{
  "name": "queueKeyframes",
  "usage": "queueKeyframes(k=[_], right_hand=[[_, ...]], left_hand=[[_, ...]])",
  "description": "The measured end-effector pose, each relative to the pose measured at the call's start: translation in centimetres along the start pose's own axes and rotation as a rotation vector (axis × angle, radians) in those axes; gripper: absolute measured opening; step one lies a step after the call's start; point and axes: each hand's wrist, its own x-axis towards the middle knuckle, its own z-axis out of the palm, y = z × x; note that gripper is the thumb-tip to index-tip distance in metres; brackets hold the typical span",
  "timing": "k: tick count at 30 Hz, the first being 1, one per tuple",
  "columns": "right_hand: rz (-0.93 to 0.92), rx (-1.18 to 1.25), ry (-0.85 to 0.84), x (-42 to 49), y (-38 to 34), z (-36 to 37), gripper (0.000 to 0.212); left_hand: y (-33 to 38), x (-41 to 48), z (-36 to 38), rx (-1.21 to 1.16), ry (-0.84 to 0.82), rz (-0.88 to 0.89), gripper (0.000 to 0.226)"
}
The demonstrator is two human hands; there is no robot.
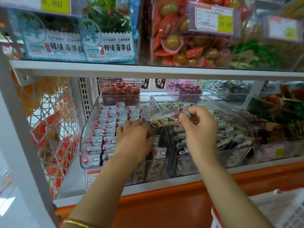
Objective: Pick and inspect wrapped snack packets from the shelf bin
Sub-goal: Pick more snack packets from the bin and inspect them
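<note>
- Packet (164,117), cream with a cartoon print, is held above the seam between 2 clear bins, tilted with its right end higher.
- Right hand (199,127) is clamped on the packet's right end, which is pinched between thumb and fingertips.
- Left hand (134,139) is seen knuckles up, its fingers curled down near the packet's lower left corner and onto the cloud packets (102,134) in the left bin (84,142). Whether anything is gripped cannot be told, since the fingertips are hidden.
- Dark packets (230,134) with yellow tips are stacked in the right bin (246,122), under the right wrist.
- Inspection is judged to be under way, as 1 packet is already lifted clear of the rows.
- A slip is the main risk. Only 1 end appears to be firmly pinched, and a glossy wrapper could slide out if the packet is turned quickly.
- If dropped from here, the packet could land in either bin and be lost among the others, because it hangs over the seam.
- The neat cloud rows could be pushed askew by the left fingers if that hand is dragged back without being lifted.
- The print could be misread, as the wrapper is crinkled and shiny.
</note>
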Motion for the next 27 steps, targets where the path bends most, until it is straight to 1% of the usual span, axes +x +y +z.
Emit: queueKeyframes(k=[2,5,7,9,12,15,17,20,24,25,27], right_hand=[[-0.078,-0.099,-0.067,0.7,-0.2,0.2,0.015],[-0.172,-0.244,-0.251,1.9,-0.6,0.9,0.004],[-0.231,-0.336,-0.352,2.7,-0.7,1.9,0.007],[-0.274,-0.42,-0.417,3.3,-0.7,3.0,0.011],[-0.242,-0.476,-0.517,4.2,-0.6,4.2,0.012],[-0.203,-0.465,-0.529,4.8,-0.5,4.3,0.008],[-0.242,-0.575,-0.594,4.6,-0.3,4.3,0.008],[-0.314,-0.796,-0.739,4.0,0.2,4.6,0.014],[-0.388,-1.139,-0.983,4.5,0.3,4.9,0.02],[-0.386,-1.175,-1.025,4.9,0.2,5.0,0.02],[-0.363,-1.118,-1.042,5.5,-0.2,5.2,0.027]], left_hand=[[-0.3,0.0,-0.1,0.005,0.006,-0.019,0.018],[-0.5,-0.2,0.0,0.008,0.012,-0.043,0.017],[-0.5,-0.2,0.0,-0.015,0.016,-0.051,0.016],[-0.6,-0.2,-0.2,-0.043,0.008,-0.056,0.018],[-0.7,-0.3,-0.5,-0.08,-0.015,-0.06,0.021],[-1.0,-0.4,-0.9,-0.085,-0.056,-0.058,0.022],[-1.2,-0.4,-1.1,-0.09,-0.078,-0.059,0.023],[-1.4,-0.4,-1.4,-0.111,-0.079,-0.054,0.023],[-1.7,-0.5,-1.6,-0.163,-0.035,-0.056,0.023],[-1.8,-0.5,-1.7,-0.169,-0.025,-0.058,0.023],[-1.9,-0.6,-1.7,-0.179,-0.009,-0.07,0.022]])
